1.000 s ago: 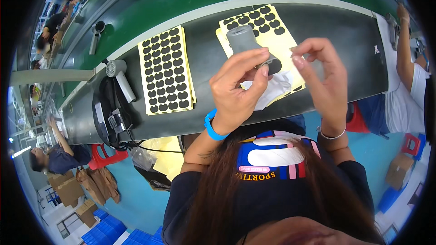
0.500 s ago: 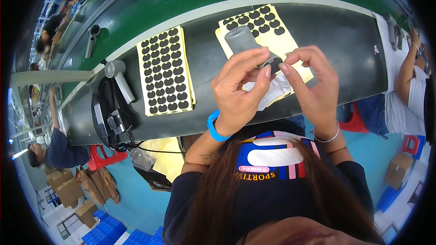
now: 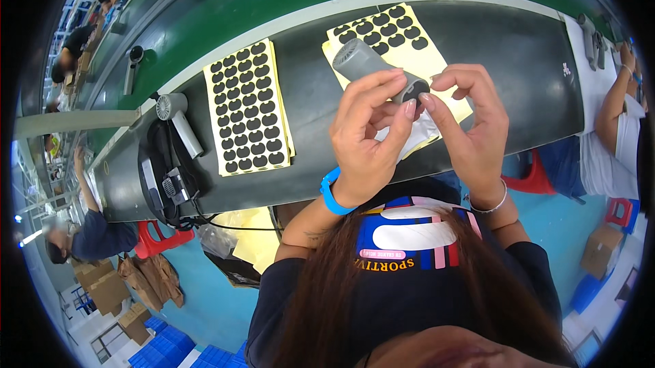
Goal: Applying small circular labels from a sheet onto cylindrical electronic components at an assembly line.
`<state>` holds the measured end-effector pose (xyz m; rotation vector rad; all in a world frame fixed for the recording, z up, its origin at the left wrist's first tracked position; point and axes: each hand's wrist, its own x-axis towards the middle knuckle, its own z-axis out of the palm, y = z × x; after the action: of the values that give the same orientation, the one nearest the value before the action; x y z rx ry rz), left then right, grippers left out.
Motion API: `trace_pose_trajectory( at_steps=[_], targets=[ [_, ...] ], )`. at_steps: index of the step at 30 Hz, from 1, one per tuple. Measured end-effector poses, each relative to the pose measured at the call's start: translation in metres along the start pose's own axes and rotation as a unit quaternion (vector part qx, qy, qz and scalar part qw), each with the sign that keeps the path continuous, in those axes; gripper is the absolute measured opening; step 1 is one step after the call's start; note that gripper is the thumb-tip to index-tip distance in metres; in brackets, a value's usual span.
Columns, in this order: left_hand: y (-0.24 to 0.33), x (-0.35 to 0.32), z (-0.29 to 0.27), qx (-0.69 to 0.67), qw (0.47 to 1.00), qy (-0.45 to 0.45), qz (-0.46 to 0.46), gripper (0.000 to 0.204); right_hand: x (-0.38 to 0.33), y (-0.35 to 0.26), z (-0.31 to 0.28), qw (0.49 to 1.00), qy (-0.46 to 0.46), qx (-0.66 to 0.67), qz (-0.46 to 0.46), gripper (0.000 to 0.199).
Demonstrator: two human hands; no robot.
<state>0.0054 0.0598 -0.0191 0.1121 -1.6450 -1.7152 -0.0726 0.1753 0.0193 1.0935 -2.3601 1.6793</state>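
My left hand (image 3: 368,133), with a blue wristband, wraps round a grey handheld fan (image 3: 360,62); its vented end points away to the upper left. A black sticker (image 3: 415,91) lies at the fan's near end. My right hand (image 3: 474,129) is closed in a pinch at the sticker's right edge, thumb and forefinger close together. Beneath the hands, a yellow sheet of black stickers (image 3: 437,61) is partly bare, most remaining stickers near its far end. Some white sheet material (image 3: 417,135) shows below the fan, partly hidden by my left hand.
Left of my hands lies a fuller stack of sticker sheets (image 3: 249,109). Beyond it are another handheld fan (image 3: 181,122) and a black device with cables (image 3: 164,177). A green conveyor (image 3: 286,17) runs along the far side. Other people sit at both sides.
My left hand has moved slightly right, and the fan has tilted so its vented end sits further left. My right hand keeps its pinch at the sticker end.
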Motion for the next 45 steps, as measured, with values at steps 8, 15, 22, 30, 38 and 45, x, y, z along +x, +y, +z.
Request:
trace_pose_trajectory(
  at_steps=[8,15,22,30,38,45],
  targets=[
    [-0.001,0.001,0.000,-0.003,1.000,-0.001,0.008,0.026,0.002,0.009,0.005,0.999,-0.003,0.020,-0.025,0.015],
    [-0.002,0.001,-0.002,-0.005,1.000,0.003,0.009,0.025,0.002,0.009,0.011,0.998,0.009,0.052,-0.023,0.012],
    [-0.001,0.000,-0.004,-0.009,1.000,0.000,0.005,0.025,0.003,0.009,0.012,0.987,0.003,-0.035,-0.154,0.009],
    [-0.001,0.002,-0.005,-0.010,1.000,-0.004,0.008,0.025,0.000,0.006,0.014,0.996,-0.004,0.057,-0.068,0.008],
    [-0.001,0.001,-0.004,-0.011,1.000,-0.005,0.007,0.025,0.001,0.008,0.014,0.996,0.002,0.070,-0.060,0.010],
    [-0.002,0.002,-0.004,-0.005,1.000,-0.005,0.013,0.025,0.001,0.009,0.015,0.997,0.011,0.060,-0.056,0.011]
  ],
)
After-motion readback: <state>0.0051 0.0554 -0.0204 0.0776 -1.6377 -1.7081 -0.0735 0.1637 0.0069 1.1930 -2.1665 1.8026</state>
